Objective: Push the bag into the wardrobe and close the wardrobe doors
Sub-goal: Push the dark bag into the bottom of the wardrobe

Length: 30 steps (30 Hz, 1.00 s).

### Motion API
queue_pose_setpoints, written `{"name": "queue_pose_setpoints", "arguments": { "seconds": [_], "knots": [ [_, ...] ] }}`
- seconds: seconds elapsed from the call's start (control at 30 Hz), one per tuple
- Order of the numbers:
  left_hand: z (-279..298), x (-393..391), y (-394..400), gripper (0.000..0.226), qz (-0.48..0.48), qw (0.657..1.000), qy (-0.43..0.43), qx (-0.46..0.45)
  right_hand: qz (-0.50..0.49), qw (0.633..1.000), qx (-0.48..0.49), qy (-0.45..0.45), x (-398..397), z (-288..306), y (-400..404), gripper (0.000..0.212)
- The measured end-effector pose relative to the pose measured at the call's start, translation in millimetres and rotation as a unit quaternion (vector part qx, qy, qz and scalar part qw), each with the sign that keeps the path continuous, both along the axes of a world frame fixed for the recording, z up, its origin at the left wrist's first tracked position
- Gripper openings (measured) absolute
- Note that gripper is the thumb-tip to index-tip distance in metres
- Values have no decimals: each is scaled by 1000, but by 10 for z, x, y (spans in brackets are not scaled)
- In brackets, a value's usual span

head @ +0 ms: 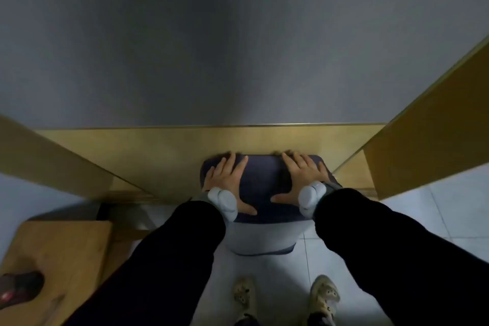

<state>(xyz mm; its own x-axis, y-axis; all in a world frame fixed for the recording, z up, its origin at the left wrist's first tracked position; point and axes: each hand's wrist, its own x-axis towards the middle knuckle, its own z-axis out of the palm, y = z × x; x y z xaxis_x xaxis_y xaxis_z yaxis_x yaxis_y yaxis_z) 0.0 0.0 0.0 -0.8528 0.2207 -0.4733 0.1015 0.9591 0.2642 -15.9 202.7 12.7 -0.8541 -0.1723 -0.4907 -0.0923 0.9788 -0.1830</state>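
Observation:
A dark blue bag (260, 182) with a pale grey lower front stands partly inside the open wardrobe, its far end over the wooden wardrobe floor (164, 151). My left hand (227, 180) lies flat on the bag's top at the left, fingers spread. My right hand (299, 177) lies flat on the top at the right, fingers spread. The left wardrobe door (53, 156) and the right wardrobe door (434, 140) both stand open to either side. The wardrobe's grey back wall (238, 47) fills the upper view.
A low wooden piece of furniture (60, 257) sits at the lower left with a dark reddish object (18, 288) on it. White floor tiles (436, 214) lie to the right. My two feet in beige shoes (325, 296) stand just behind the bag.

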Motion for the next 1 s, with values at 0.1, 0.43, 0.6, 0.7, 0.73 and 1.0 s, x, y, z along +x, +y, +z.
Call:
{"name": "queue_pose_setpoints", "arguments": {
  "seconds": [0.1,0.43,0.6,0.7,0.73,1.0],
  "knots": [
    [-160,-143,140,135,-31,999,-23,-20,21,999,26,-34,-119,-179,17,132],
    [-387,-350,494,131,-117,986,-17,-120,85,990,108,-31,-266,-376,76,59],
    [-488,-352,564,73,-126,990,-11,-58,63,990,41,-116,-280,-475,169,61],
    [-514,-350,700,67,-129,991,-28,-36,67,989,36,-126,-225,-472,295,63],
    [-493,-348,779,66,-133,990,-24,-37,68,989,38,-125,-221,-471,359,56],
    [-354,-425,1565,68,-178,981,-10,-72,39,995,45,-77,-214,-396,1093,32]
  ]
}}
